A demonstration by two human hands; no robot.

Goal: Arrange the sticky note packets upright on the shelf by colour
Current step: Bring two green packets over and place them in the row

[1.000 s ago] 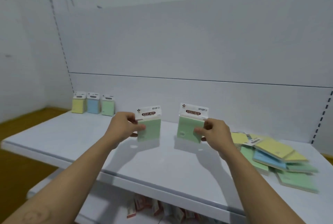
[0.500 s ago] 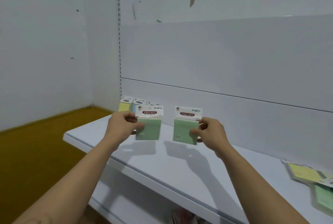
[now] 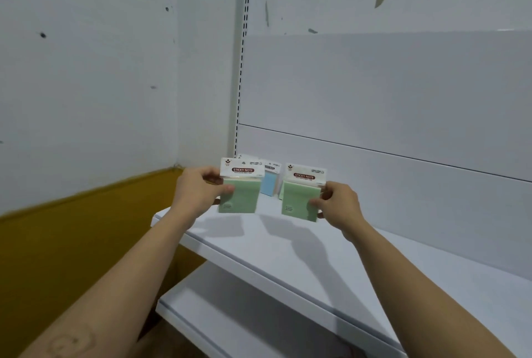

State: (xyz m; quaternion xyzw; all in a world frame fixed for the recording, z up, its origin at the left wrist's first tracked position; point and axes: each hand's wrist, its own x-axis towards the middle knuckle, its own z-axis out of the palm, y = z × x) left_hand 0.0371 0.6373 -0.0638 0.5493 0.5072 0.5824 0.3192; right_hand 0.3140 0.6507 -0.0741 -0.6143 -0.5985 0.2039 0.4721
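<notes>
Now both green sticky note packets are held in the air, just above the left end of the white shelf (image 3: 288,251) and apart from each other. The left grip (image 3: 198,190) pinches the left green packet (image 3: 240,198) by its left edge, thumb on the front face and fingers curled behind. The right grip (image 3: 338,203) pinches the right green packet (image 3: 298,202) by its right edge, thumb likewise on the front.

Each packet is a square pale-green pad in clear wrap. It is topped by a white header card with a small logo at the upper left and a dark red oval reading STICKY NOTE in white letters. Tiny print sits near the lower left corner of each pad. The left packet faces the camera nearly upright; the right one is turned slightly clockwise.

Between them and farther back, a blue packet (image 3: 269,183) with the same white header stands upright on the shelf near the back panel (image 3: 403,185). A sliver of pale green shows just behind the right packet's left edge, and another white header peeps over the left packet; the rest of both is hidden.

A lower shelf (image 3: 230,317) sits beneath, a slotted upright (image 3: 244,41) runs up the corner, and a mustard-yellow floor (image 3: 57,242) lies to the left.
</notes>
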